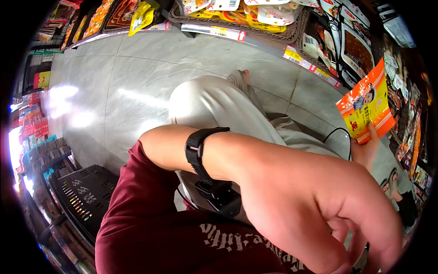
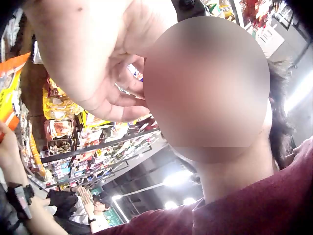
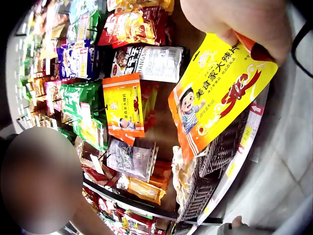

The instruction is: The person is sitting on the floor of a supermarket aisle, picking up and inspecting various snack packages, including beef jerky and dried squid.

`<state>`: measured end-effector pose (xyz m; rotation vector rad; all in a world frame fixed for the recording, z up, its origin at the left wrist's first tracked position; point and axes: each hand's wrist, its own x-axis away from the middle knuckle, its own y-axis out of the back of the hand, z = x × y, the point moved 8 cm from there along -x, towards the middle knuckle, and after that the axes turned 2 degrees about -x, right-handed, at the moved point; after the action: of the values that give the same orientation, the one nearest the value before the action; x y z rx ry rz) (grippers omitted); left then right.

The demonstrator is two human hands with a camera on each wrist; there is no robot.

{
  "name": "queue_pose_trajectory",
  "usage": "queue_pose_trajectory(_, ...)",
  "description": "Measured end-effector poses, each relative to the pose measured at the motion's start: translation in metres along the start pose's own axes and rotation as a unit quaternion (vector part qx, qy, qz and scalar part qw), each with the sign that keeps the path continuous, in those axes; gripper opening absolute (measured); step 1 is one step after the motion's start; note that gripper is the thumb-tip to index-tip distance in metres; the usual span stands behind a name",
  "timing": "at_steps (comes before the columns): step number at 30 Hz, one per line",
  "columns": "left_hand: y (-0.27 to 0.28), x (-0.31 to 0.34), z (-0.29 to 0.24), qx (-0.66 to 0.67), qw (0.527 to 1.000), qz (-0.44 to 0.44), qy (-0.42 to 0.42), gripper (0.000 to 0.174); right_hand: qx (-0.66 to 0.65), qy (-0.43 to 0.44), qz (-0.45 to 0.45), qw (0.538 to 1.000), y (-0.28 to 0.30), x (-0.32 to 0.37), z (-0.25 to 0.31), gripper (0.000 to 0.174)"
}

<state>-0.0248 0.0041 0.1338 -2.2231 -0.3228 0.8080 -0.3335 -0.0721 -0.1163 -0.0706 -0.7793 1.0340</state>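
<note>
The left hand (image 1: pixel 315 205) is nearest, at 4 o'clock in the head view, fingers loosely bent and holding nothing that shows. Beyond it, between 2 and 3 o'clock, the right hand (image 1: pixel 365 153) grips a flat spicy-slice snack packet (image 1: pixel 370 104) by one edge, held up off the shelf; the two hands are well apart.

For a sound hold, a light pinch near the edge should be enough, since squeezing the middle would probably crease the film and hide the print. A level wrist would help the printed face stay turned to the head, and a little room from the crowded rack should prevent snagging. If the packet sags, the free left hand could steady the opposite edge.

The packet is glossy, yellow across the middle with orange ends, one striped in white. It carries dark Chinese lettering, a looping red emblem and a cartoon boy in a striped top. It looks pliable and slightly bent, and no tear shows.

Farther off in the right wrist view, a smaller-looking packet of matching design (image 3: pixel 122 105) hangs at 10 o'clock, and a dark woven basket (image 3: pixel 196 198) sits at 5 o'clock on the shelf edge.
</note>
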Motion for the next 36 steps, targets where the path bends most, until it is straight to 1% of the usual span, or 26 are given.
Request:
queue_pose_trajectory(3,0.0,0.001,-0.003,0.002,1.0,-0.003,-0.004,0.019,0.009,-0.005,0.009,1.0,-0.003,0.001,0.0,0.04)
queue_pose_trajectory(7,0.0,-0.001,-0.002,0.002,1.0,0.001,-0.007,0.018,0.008,0.012,0.012,1.0,-0.009,0.008,0.002,0.039)
queue_pose_trajectory(10,0.0,-0.006,0.0,-0.01,1.0,0.002,-0.003,0.018,0.009,0.0,0.008,1.0,0.011,-0.01,0.002,0.037)
queue_pose_trajectory(12,0.001,-0.009,0.002,-0.02,1.0,-0.004,-0.003,0.017,-0.004,-0.006,0.045,0.999,0.027,-0.026,0.0,0.037)
queue_pose_trajectory(13,0.0,-0.012,0.003,-0.025,1.0,-0.008,-0.003,0.017,0.008,-0.01,0.035,0.999,0.028,-0.025,0.002,0.037)
queue_pose_trajectory(15,0.002,-0.013,0.005,-0.047,0.999,-0.021,-0.003,0.017,-0.007,-0.029,0.057,0.998,0.041,-0.036,0.0,0.038)
queue_pose_trajectory(16,0.003,-0.015,0.006,-0.054,0.998,-0.026,-0.001,0.017,-0.013,-0.042,0.061,0.997,0.021,-0.013,-0.006,0.038)
queue_pose_trajectory(17,0.005,-0.016,0.006,-0.065,0.997,-0.03,-0.001,0.017,-0.015,0.004,0.194,0.981,-0.033,0.03,0.0,0.039)
queue_pose_trajectory(18,0.006,-0.016,0.007,-0.075,0.997,-0.033,0.002,0.017,-0.018,0.054,0.321,0.945,-0.068,0.062,0.003,0.039)
queue_pose_trajectory(19,0.008,-0.016,0.008,-0.085,0.996,-0.035,0.005,0.017,-0.023,0.049,0.322,0.945,-0.061,0.06,-0.003,0.039)
queue_pose_trajectory(20,0.01,-0.017,0.009,-0.094,0.995,-0.037,0.008,0.017,-0.01,0.066,0.323,0.944,-0.047,0.051,-0.004,0.04)
queue_pose_trajectory(22,0.013,-0.017,0.009,-0.127,0.991,-0.04,0.016,0.017,0.02,0.106,0.325,0.939,-0.046,0.047,-0.001,0.043)
queue_pose_trajectory(23,0.015,-0.018,0.009,-0.146,0.988,-0.043,0.022,0.017,0.021,0.106,0.325,0.94,-0.042,0.048,-0.001,0.043)
queue_pose_trajectory(25,0.021,-0.016,0.009,-0.192,0.979,-0.054,0.044,0.017,0.025,0.143,0.341,0.929,-0.079,0.078,0.001,0.045)
queue_pose_trajectory(26,0.024,-0.011,0.008,-0.214,0.973,-0.062,0.052,0.017,0.225,0.192,0.112,0.949,-0.033,0.031,0.001,0.048)
queue_pose_trajectory(27,0.027,-0.007,0.008,-0.232,0.968,-0.068,0.063,0.017,0.403,0.222,-0.128,0.879,0.018,0.001,0.011,0.051)
queue_pose_trajectory(28,0.03,0.002,0.002,-0.252,0.963,-0.069,0.065,0.017,0.404,0.232,-0.145,0.873,0.023,0.011,0.015,0.052)
queue_pose_trajectory(29,0.031,0.006,0.0,-0.256,0.963,-0.068,0.056,0.017,0.354,0.241,-0.062,0.901,0.015,0.02,0.017,0.052)
queue_pose_trajectory(30,0.031,0.011,0.0,-0.261,0.962,-0.066,0.049,0.017,0.317,0.247,0.001,0.916,0.013,0.029,0.018,0.052)
queue_pose_trajectory(31,0.03,0.014,-0.001,-0.26,0.963,-0.06,0.042,0.017,0.306,0.244,0.022,0.92,0.018,0.031,0.019,0.053)
queue_pose_trajectory(33,0.027,0.019,0.0,-0.257,0.965,-0.053,0.032,0.017,0.303,0.236,0.044,0.922,0.026,0.028,0.016,0.053)
queue_pose_trajectory(36,0.024,0.021,0.002,-0.252,0.967,-0.046,0.015,0.017,0.31,0.23,0.05,0.921,0.039,0.022,0.011,0.054)
